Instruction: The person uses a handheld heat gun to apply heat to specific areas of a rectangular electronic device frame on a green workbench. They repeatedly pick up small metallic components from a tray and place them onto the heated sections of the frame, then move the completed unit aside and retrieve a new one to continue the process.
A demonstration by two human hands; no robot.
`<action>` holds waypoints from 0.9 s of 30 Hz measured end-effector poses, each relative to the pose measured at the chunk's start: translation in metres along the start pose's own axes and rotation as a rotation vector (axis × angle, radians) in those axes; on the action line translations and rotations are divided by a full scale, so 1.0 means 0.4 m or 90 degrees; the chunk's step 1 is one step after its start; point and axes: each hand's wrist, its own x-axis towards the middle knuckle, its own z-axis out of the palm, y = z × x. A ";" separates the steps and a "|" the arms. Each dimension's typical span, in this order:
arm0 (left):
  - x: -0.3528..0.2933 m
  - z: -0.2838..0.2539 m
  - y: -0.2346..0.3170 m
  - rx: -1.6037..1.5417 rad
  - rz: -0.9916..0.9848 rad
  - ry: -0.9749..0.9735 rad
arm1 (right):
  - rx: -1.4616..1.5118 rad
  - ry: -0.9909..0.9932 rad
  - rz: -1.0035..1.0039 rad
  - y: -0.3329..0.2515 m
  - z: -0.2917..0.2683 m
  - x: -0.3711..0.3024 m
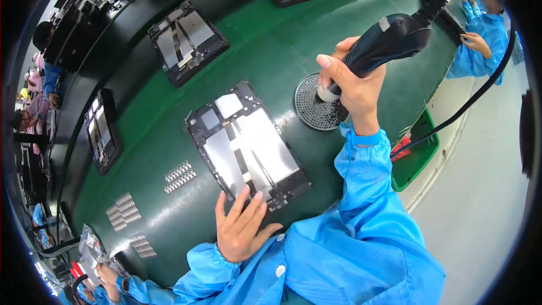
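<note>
My right hand (pixel 359 87) is wrapped round a black electric screwdriver (pixel 390 43), held tilted with its tip end down over a round tray. That tray (pixel 306 104) is a grey disc full of small holes, with dark bits, perhaps screws, on its right side. In front of me lies an opened tablet-like device (pixel 268 141), dark-framed with silver plates and flat ribbon cables inside. My left hand (pixel 240 231) rests with fingers spread on the device's near edge, holding nothing. The screwdriver's very tip is hidden behind my fingers.
Similar opened devices (pixel 186 42) lie along the far and left side of the green bench (pixel 254 39). Small metal parts (pixel 179 177) sit in rows at left. A black cable (pixel 480 97) hangs at right, by a green bin (pixel 418 166). Co-workers (pixel 485 39) sit nearby.
</note>
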 end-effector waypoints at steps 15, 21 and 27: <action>0.203 0.153 -0.103 -0.291 -0.219 0.377 | -0.019 -0.025 0.013 0.051 -0.026 0.043; 0.215 0.156 -0.072 -0.231 -0.237 0.334 | -0.015 -0.033 0.027 0.066 -0.041 0.052; 0.229 0.147 -0.056 -0.216 -0.224 0.330 | -0.018 -0.041 0.042 0.066 -0.061 0.060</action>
